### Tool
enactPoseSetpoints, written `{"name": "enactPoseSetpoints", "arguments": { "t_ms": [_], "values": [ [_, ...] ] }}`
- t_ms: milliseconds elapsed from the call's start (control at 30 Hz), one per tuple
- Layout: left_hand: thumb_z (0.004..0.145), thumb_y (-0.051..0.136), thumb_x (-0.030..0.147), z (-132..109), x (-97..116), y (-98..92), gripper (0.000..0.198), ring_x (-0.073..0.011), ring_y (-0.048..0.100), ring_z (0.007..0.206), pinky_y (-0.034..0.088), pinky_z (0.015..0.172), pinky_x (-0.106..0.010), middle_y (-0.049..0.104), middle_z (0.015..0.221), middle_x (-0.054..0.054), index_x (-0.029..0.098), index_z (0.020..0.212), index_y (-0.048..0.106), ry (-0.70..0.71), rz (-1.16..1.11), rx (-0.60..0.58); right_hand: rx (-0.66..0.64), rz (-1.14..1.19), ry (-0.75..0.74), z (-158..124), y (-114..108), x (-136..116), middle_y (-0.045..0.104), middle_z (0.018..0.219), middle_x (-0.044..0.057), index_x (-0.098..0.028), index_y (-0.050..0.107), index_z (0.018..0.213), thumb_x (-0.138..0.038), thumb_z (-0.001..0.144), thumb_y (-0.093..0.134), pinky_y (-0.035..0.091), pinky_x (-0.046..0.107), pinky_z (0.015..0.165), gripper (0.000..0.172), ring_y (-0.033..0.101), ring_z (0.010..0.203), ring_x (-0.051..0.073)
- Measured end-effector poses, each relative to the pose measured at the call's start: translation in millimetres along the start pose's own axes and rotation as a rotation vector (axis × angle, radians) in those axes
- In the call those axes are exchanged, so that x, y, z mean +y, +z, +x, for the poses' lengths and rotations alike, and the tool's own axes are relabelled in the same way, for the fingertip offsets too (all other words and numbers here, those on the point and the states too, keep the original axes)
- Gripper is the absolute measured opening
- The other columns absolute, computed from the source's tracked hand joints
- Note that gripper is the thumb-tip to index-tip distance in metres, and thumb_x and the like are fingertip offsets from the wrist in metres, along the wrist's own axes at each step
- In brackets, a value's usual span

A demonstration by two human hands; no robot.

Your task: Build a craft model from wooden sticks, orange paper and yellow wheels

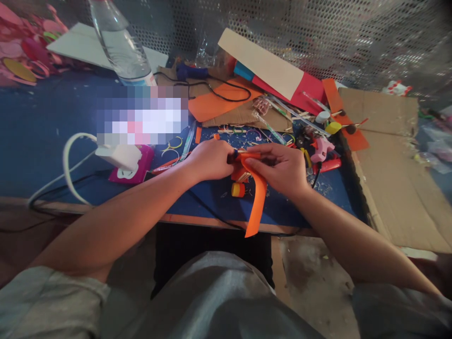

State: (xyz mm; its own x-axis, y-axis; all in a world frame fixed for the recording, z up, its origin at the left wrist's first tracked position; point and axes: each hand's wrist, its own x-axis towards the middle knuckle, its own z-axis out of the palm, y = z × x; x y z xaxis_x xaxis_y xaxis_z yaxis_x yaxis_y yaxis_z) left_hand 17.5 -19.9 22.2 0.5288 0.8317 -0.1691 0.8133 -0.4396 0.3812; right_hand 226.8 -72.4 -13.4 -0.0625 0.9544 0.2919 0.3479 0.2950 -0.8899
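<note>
Two hands at work here in the head view, close together above the blue table (pixel 45 141)! My right hand (pixel 282 167) pinches the orange strip (pixel 257 200) between thumb and fingers, and its loose end hangs down past the table's near edge. My left hand (pixel 215 159) is curled just beside it; what those fingers grip, I can't tell. Just below sits a small yellow-and-orange roll (pixel 238 189). Off to my right lies a pink glue gun (pixel 323 149), near the cardboard (pixel 391 165); a water bottle (pixel 122 47) leans in view at far left.
</note>
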Motion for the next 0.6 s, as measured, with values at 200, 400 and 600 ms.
{"name": "enactPoseSetpoints", "arguments": {
  "t_ms": [200, 400, 600],
  "values": [
    [0.088, 0.070, 0.037, 1, -1, 1.9, 0.019, -0.0255, 0.067, 0.079, 0.033, 0.067, -0.037, 0.073, 0.077, -0.006, 0.023, 0.076, 0.074, 0.007, 0.008, 0.008, 0.094, -0.181, -0.097, 0, 0, 5, 0.077, 0.074, -0.001, -0.024, 0.082, 0.097, -0.044, 0.089, 0.093, 0.049, 0.028, 0.056, 0.023, 0.064, 0.059, 0.014],
    [0.088, 0.069, 0.043, 2, -2, 2.6, 0.023, -0.0261, 0.068, 0.080, 0.033, 0.066, -0.037, 0.073, 0.078, -0.007, 0.022, 0.077, 0.074, 0.003, 0.018, 0.008, 0.138, -0.296, -0.235, 3, -1, 9, 0.064, 0.066, -0.005, -0.025, 0.078, 0.091, -0.043, 0.089, 0.091, 0.044, 0.028, 0.056, 0.022, 0.055, 0.058, 0.013],
    [0.087, 0.069, 0.045, 1, -2, 3.0, 0.026, -0.0259, 0.065, 0.078, 0.031, 0.065, -0.037, 0.070, 0.075, -0.006, 0.023, 0.074, 0.070, -0.011, 0.006, 0.012, 0.148, -0.250, -0.245, 5, 1, 12, 0.061, 0.065, -0.006, -0.026, 0.072, 0.088, -0.045, 0.088, 0.093, 0.043, 0.027, 0.055, 0.028, 0.053, 0.057, 0.013]
  ]
}}
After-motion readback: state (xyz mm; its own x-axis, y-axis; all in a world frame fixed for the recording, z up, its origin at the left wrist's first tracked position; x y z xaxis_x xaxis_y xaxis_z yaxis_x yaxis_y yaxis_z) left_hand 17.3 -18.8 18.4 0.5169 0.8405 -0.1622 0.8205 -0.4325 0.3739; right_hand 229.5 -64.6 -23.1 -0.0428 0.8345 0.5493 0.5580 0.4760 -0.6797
